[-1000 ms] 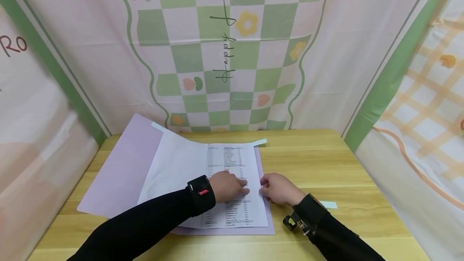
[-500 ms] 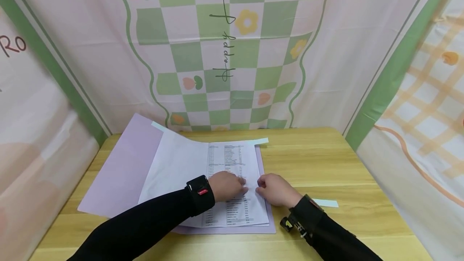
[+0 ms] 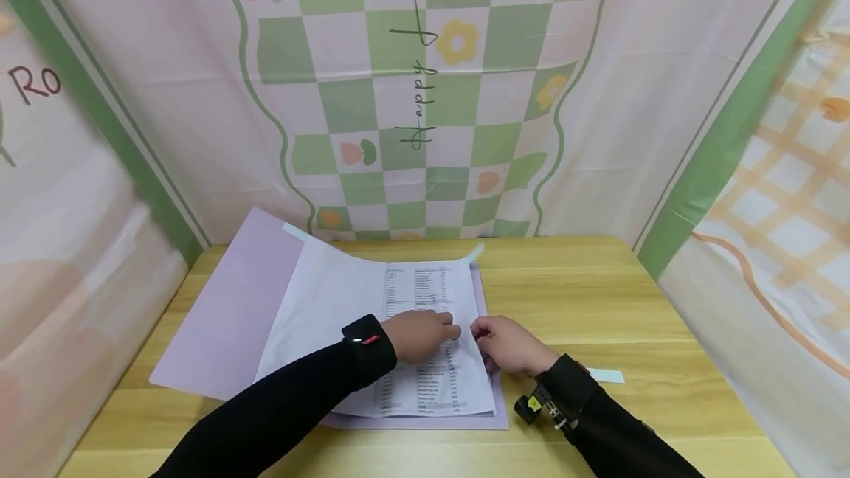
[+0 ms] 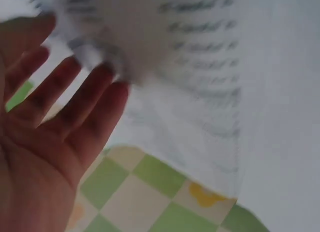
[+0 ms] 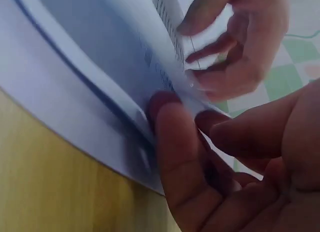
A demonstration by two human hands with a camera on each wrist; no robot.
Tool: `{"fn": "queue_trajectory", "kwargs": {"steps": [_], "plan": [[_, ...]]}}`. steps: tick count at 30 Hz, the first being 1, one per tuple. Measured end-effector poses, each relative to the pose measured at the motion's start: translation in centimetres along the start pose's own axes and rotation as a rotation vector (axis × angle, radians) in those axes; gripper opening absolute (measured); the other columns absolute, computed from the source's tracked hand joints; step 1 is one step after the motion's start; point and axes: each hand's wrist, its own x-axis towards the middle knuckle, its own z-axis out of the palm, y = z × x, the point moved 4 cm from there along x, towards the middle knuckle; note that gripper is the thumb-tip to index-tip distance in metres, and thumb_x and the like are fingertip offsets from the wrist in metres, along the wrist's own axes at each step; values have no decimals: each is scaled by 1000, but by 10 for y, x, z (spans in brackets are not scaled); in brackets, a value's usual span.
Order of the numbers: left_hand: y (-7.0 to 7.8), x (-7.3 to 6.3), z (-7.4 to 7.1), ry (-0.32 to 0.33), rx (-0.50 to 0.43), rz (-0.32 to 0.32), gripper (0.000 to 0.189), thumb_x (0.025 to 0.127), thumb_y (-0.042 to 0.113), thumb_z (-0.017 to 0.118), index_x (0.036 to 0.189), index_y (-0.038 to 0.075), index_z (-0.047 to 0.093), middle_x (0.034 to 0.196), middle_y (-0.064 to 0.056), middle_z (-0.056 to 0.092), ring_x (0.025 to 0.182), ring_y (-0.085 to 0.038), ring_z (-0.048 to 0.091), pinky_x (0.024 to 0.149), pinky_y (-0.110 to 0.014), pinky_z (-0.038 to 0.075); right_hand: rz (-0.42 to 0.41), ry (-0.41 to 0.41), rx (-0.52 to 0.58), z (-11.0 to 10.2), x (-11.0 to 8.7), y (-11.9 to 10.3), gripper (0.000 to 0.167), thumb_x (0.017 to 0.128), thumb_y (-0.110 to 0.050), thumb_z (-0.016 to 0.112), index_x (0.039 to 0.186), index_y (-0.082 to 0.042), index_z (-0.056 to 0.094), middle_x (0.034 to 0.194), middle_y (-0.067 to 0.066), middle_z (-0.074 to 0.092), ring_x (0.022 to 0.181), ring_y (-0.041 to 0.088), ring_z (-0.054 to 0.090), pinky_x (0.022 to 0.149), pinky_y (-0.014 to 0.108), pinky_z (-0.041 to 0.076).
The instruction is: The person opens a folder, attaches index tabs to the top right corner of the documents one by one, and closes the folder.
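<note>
A light purple folder lies spread on the table, holding white sheets with a printed list on the right side. Over that printed page is my left hand, its fingers loosely extended, fingertips right at the paper in the left wrist view. At the page's right edge, my right hand pinches the paper between thumb and fingers. The right wrist view shows the pinched sheet edge raised and bowed above the sheets beneath. A blank white page is turned over to the left.
Pale blue tabs stick out at the top, one on the right page's corner and one on the left page. Another pale blue strip lies on the wooden table beside my right cuff. A patterned cloth hangs behind.
The right page's corner tab has tilted upward as its edge lifts in my right hand. My left hand has shifted slightly upward over the page. The head view has shifted slightly.
</note>
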Motion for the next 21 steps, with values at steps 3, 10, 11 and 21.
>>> {"fn": "queue_trajectory", "kwargs": {"steps": [3, 10, 11, 21], "plan": [[0, 5, 1, 80, 29, 12, 38, 96, 18, 66, 132, 22, 52, 105, 4, 55, 79, -10, 51, 72, -21, 47, -2, -26, 76, -1, 1, 2, 19, 98, 4, 44, 111, 2, 59, 84, 10, 64, 63, 24, 63, 57, 38, 54], [0, 5, 0, 207, -60, -9, 65, 89, 18, 76, 146, 29, 45, 144, -13, 41, 66, -10, 53, 55, -20, 44, -94, -45, 0, 5, 3, 2, 22, 95, -9, 64, 113, 2, 62, 81, 6, 65, 67, 20, 63, 62, 34, 54], [-1, 4, -1, 215, -54, -7, 58, 89, 20, 77, 140, 25, 49, 148, -12, 38, 69, -10, 54, 57, -20, 45, -133, -18, -94, 5, 2, -1, 20, 93, -9, 66, 110, 0, 65, 83, 3, 64, 69, 18, 61, 63, 33, 53], [-2, 6, 6, 158, 131, 54, 34, 95, 38, 67, 125, 22, 64, 123, 7, 62, 98, -14, 57, 83, -27, 49, -333, 43, -843, 17, -3, -20, 33, 92, -13, 66, 122, 0, 67, 124, 12, 61, 113, 28, 59, 98, 43, 46]]}}
